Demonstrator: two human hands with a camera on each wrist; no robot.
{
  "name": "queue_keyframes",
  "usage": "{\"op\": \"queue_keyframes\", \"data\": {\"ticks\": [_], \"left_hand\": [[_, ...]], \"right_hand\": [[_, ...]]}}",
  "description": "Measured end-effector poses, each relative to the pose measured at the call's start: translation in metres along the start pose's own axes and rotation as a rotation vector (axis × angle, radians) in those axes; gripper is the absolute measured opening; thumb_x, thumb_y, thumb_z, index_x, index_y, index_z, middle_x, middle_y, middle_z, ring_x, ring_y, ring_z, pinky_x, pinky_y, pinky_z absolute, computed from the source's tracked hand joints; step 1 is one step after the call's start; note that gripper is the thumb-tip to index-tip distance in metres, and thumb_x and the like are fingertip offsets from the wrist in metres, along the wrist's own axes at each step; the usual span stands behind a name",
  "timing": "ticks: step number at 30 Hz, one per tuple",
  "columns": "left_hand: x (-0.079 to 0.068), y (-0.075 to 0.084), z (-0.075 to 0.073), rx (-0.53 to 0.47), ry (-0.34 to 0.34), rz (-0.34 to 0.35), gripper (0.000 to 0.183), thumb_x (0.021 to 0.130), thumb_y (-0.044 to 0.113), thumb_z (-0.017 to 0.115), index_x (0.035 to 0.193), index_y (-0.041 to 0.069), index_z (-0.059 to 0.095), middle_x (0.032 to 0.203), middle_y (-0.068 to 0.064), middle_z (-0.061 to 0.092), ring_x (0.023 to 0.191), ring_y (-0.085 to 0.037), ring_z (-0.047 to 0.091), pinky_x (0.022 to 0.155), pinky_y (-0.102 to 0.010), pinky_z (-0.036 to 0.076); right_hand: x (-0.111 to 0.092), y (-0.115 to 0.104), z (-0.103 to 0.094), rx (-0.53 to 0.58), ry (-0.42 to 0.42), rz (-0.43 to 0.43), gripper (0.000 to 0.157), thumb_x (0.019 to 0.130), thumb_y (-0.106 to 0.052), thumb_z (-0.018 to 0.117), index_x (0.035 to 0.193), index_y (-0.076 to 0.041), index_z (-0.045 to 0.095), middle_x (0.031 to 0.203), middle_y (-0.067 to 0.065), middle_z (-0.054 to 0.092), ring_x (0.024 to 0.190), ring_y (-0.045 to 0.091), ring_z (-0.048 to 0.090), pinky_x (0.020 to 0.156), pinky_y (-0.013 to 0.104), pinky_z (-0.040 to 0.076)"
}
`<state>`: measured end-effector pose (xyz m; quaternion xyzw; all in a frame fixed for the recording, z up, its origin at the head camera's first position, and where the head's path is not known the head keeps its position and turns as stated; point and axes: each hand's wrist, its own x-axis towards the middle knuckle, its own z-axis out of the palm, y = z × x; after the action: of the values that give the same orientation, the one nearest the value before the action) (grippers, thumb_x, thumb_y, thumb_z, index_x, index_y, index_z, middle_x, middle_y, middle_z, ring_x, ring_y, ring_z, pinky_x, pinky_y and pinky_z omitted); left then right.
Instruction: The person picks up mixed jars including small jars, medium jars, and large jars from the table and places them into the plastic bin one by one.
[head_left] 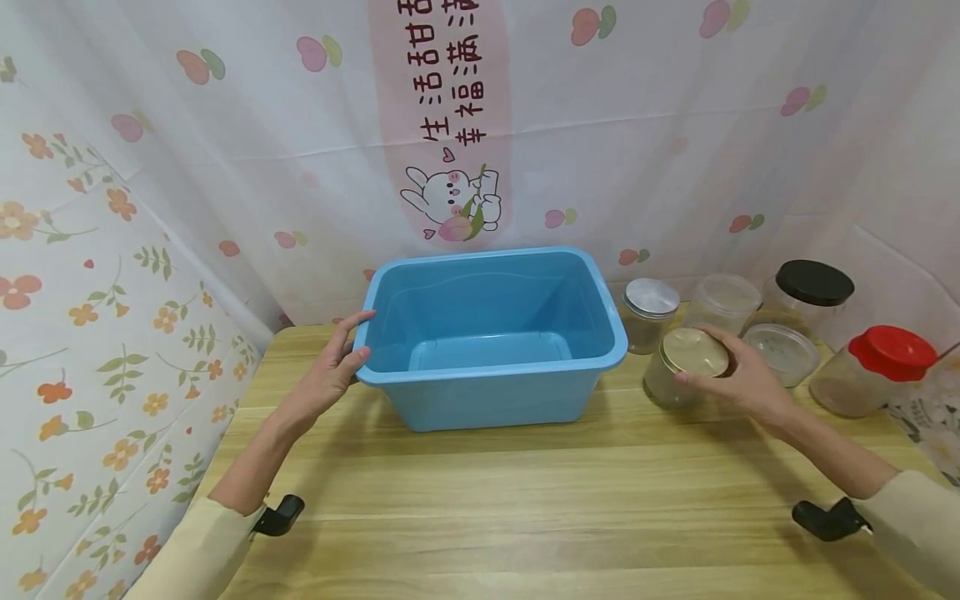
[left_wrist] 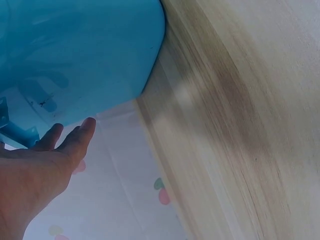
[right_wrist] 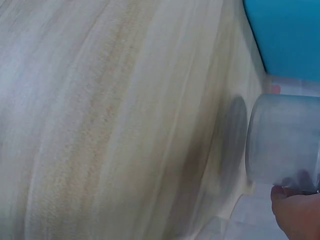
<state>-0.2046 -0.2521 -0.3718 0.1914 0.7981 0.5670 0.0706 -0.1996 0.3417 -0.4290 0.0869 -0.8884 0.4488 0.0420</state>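
Note:
My right hand (head_left: 738, 379) grips a clear jar with a gold lid (head_left: 696, 353), thumb at the near side and fingers round the far side. In the right wrist view the jar (right_wrist: 282, 140) stands a little apart from its shadow on the table. My left hand (head_left: 333, 367) rests against the left rim of a blue plastic basin (head_left: 491, 400), thumb and forefinger spread. From the left wrist, fingers (left_wrist: 77, 140) extend beside the basin's outer wall. Nothing lies inside the basin.
Right of the basin stand a silver-lidded jar (head_left: 651, 312), a clear-lidded jar (head_left: 723, 302), a black-lidded jar (head_left: 813, 287), a low clear container (head_left: 783, 354) and a red-lidded jar (head_left: 873, 371). A printed curtain (head_left: 300, 167) hangs behind the wooden table (head_left: 480, 508).

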Motion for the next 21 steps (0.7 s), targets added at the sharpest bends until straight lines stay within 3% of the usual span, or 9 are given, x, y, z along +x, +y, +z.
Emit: {"op": "queue_keyframes", "data": {"ticks": [4, 11, 21], "left_hand": [[0.000, 0.000, 0.001, -0.004, 0.002, -0.002, 0.056, 0.111, 0.025, 0.040, 0.161, 0.025, 0.017, 0.155, -0.030, 0.025, 0.131, -0.053, 0.042, 0.099, -0.065, 0.038], [0.000, 0.000, 0.001, -0.003, 0.005, -0.008, 0.055, 0.111, 0.025, 0.040, 0.161, 0.025, 0.017, 0.154, -0.031, 0.028, 0.130, -0.053, 0.044, 0.099, -0.061, 0.041], [0.000, 0.001, 0.001, 0.000, 0.006, -0.017, 0.056, 0.111, 0.026, 0.039, 0.161, 0.026, 0.016, 0.151, -0.030, 0.032, 0.127, -0.052, 0.046, 0.092, -0.036, 0.049]], "right_hand": [[-0.001, -0.004, -0.002, -0.003, -0.002, -0.019, 0.083, 0.089, -0.015, 0.081, 0.156, -0.002, 0.034, 0.133, 0.020, 0.050, 0.099, 0.006, 0.054, 0.074, 0.016, 0.045], [0.001, -0.014, -0.001, 0.005, -0.015, -0.038, 0.082, 0.089, -0.015, 0.081, 0.155, -0.004, 0.035, 0.134, 0.018, 0.050, 0.101, 0.008, 0.055, 0.075, 0.016, 0.046], [0.005, -0.031, -0.004, 0.014, 0.008, -0.064, 0.079, 0.088, -0.013, 0.082, 0.153, -0.002, 0.038, 0.135, 0.017, 0.049, 0.100, 0.009, 0.054, 0.074, 0.015, 0.046]]}}
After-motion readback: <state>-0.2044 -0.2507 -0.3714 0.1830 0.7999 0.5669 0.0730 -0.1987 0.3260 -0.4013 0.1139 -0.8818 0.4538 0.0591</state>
